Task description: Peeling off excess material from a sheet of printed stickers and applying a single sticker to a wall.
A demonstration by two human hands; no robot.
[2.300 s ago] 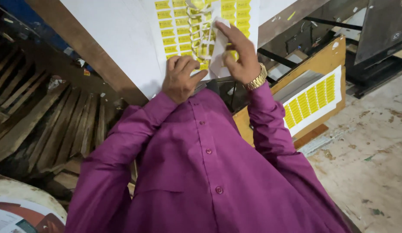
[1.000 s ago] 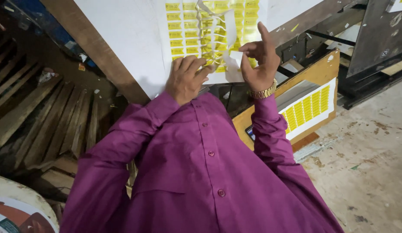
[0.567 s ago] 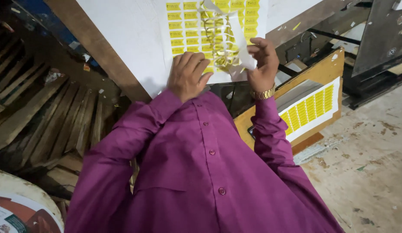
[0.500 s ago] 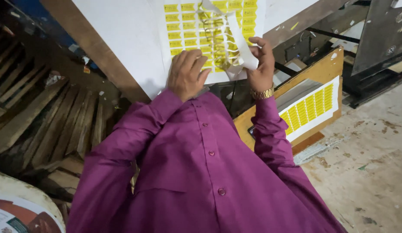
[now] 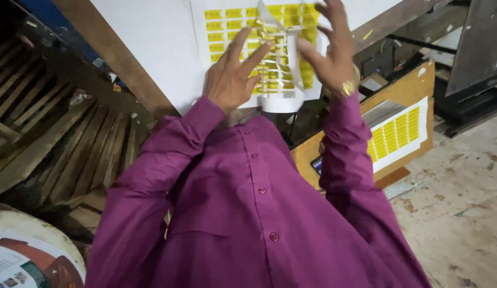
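Pressing down with fingers spread, the left hand (image 5: pixel 231 80) lies flat on the sheet of yellow stickers (image 5: pixel 227 29) that rests on the white tabletop (image 5: pixel 147 37). At its 3 o'clock the right hand (image 5: pixel 328 53) is raised with fingers loosely spread and curled, just beside a peeled white lattice of backing waste (image 5: pixel 280 80) that curls up off the sheet; whether it pinches the strip cannot be told. At 4 o'clock from the right hand, a second sheet of yellow stickers (image 5: pixel 398 133) lies on a wooden board (image 5: pixel 414 85). Wooden slats (image 5: pixel 56 144) lie at 8 o'clock.
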